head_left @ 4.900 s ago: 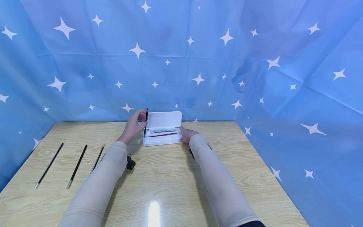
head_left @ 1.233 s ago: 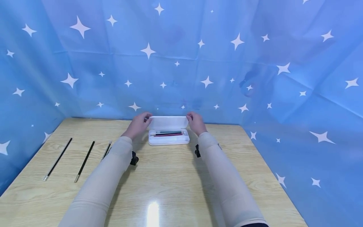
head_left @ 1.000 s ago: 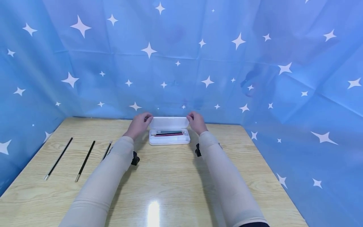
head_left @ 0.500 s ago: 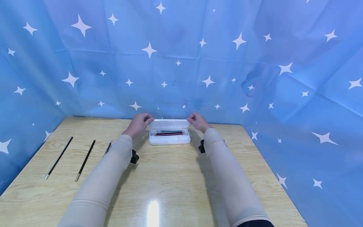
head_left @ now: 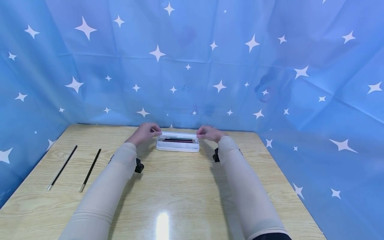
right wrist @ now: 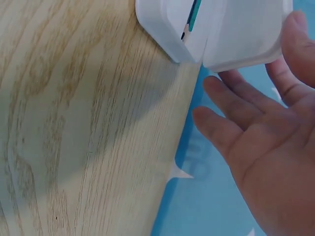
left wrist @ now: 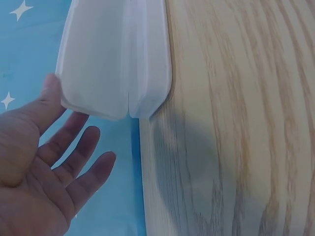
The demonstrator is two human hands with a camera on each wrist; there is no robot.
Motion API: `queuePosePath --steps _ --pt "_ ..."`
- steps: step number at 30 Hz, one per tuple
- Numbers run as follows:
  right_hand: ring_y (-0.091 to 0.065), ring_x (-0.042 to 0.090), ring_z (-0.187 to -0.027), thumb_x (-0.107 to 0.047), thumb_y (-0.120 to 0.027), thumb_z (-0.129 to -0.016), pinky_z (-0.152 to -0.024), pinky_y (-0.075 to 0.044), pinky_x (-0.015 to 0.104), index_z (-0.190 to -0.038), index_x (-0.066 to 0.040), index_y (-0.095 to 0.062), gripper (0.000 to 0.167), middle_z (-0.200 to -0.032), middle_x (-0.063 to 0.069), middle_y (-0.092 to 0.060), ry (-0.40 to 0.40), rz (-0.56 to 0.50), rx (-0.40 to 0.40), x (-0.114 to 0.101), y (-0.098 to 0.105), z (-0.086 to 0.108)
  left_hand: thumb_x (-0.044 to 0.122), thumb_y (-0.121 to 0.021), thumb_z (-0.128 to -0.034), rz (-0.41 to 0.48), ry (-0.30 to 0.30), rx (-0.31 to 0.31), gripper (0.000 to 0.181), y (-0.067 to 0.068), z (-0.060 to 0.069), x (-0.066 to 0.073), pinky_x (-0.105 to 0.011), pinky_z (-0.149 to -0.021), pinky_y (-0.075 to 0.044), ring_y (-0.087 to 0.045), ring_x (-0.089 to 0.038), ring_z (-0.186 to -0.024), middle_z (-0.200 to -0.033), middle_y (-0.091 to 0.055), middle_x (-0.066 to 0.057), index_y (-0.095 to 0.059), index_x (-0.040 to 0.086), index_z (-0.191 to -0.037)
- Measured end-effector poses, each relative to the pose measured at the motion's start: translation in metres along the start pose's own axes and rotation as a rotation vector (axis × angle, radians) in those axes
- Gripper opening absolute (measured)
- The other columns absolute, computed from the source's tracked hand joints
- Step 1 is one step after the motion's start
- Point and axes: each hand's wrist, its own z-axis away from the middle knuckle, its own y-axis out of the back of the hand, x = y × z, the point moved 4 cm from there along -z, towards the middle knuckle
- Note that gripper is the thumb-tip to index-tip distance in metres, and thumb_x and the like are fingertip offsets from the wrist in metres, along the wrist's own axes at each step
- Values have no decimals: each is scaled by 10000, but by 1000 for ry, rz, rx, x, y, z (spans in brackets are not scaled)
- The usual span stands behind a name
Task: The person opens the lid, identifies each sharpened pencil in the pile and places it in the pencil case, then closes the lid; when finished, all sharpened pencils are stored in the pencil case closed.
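A white pencil case lies near the table's far edge, its hinged lid raised at a low slant. Several pencils rest inside it; the right wrist view catches the tip of a green pencil. My left hand pinches the lid's left corner, thumb on the rim and a finger behind, the other fingers spread loosely in the left wrist view. At the opposite corner my right hand holds the lid the same way, its remaining fingers loose beneath the edge.
Two dark pencils with silvery ends, one farther left and another nearer my left sleeve, lie on the wooden table. A blue curtain with white stars hangs right behind the table's far edge.
My left hand has put a dark pencil into the case. Both hands have since taken the lid's corners, and its top edge has come down. A third loose pencil is now behind my left sleeve.
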Motion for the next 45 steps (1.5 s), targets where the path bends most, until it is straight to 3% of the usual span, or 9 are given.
queuePosePath --steps 6,11,16,23,26,31,35,40,45 --pt "-407 350 -1379 -186 -617 -1024 -1162 -327 509 -1435 -39 -467 461 -1459 157 -465 -26 2 -52 1 -3 -2 198 -695 -983 10 -2 -42 196 -1 2 -2 -460 -964 -499 -612 -301 -1076 -1124 -670 -115 -699 64 -1127" --pt "-321 371 -1453 -222 -610 -1031 -1194 -274 506 -1541 -27 -356 601 -1576 190 -356 0 67 -105 2 -8 0 179 -741 -944 37 0 -68 352 -3 2 -4 -457 -986 -486 -616 -283 -1068 -1102 -678 -108 -655 22 -1248" --pt "-263 360 -1496 -241 -594 -1042 -1206 -253 497 -1542 -89 -378 565 -1619 159 -303 -7 110 -104 5 -11 1 163 -772 -917 47 2 -81 422 -5 0 -8 -458 -992 -479 -615 -289 -1059 -1097 -671 -119 -625 23 -1287" --pt "-262 383 -1496 -157 -653 -1002 -1209 -245 497 -1516 -20 -390 593 -1610 194 -312 17 140 -107 5 -14 -2 215 -788 -906 -36 -2 -86 627 -8 -1 -13 -556 -1157 -315 -380 -405 -1413 -1519 -441 -196 -520 29 -1441" --pt "-293 393 -1479 -150 -688 -975 -1204 -252 506 -1505 6 -387 629 -1586 207 -345 43 175 -101 4 -16 -3 222 -793 -898 -33 14 -107 721 -11 -1 -15 -575 -1179 -265 -298 -415 -1467 -1592 -352 -190 -446 38 -1503" --pt "-254 375 -1501 -199 -702 -974 -1214 -228 501 -1597 -22 -234 799 -1635 195 -264 15 241 -102 5 -22 -3 257 -798 -888 -58 45 -158 826 -17 -1 -20 -559 -1195 -237 -256 -407 -1491 -1624 -304 -179 -363 53 -1561" --pt "-186 340 -1530 -267 -708 -971 -1227 -187 492 -1634 -99 -142 888 -1674 146 -184 -49 280 -82 7 -26 -3 250 -784 -904 -80 29 -181 823 -21 0 -21 -555 -1201 -220 -254 -418 -1488 -1615 -312 -203 -346 33 -1566" --pt "-143 324 -1542 -309 -719 -961 -1233 -159 491 -1640 -138 -141 908 -1686 110 -157 -78 321 -60 8 -30 -1 235 -769 -917 -106 25 -212 820 -24 0 -22 -536 -1207 -217 -268 -413 -1485 -1609 -323 -206 -325 31 -1576" --pt "-181 337 -1532 -279 -724 -961 -1229 -182 489 -1629 -96 -181 880 -1672 138 -202 -57 346 -47 6 -32 -2 279 -766 -917 -149 27 -223 883 -26 -3 -25 -544 -1201 -225 -269 -424 -1481 -1613 -302 -223 -260 38 -1599"
